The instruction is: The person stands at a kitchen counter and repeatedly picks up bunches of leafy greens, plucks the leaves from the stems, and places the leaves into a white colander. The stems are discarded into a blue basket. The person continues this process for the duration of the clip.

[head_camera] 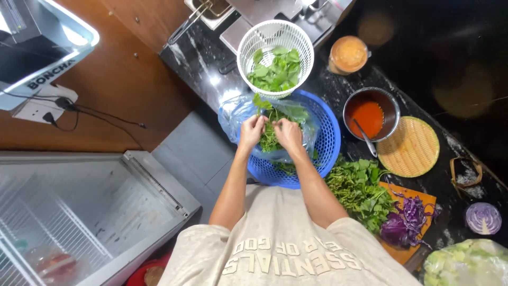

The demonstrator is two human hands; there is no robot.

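Note:
My left hand (251, 130) and my right hand (289, 134) are both closed on a bunch of green leafy stems (272, 139) held over a clear plastic bag (235, 115). The bag lies in a blue plastic basket (330, 143) at the counter's edge. Just beyond it stands a white plastic colander (248, 39) holding plucked green leaves (276, 70).
A pile of leafy greens (357, 188) and shredded purple cabbage (403, 221) lie on an orange cutting board (423, 198) at right. A steel pot of red sauce with a spoon (370, 115), a woven mat (410, 146), an orange-filled jar (347, 54), half a purple cabbage (482, 218). An open chest freezer (79, 212) at left.

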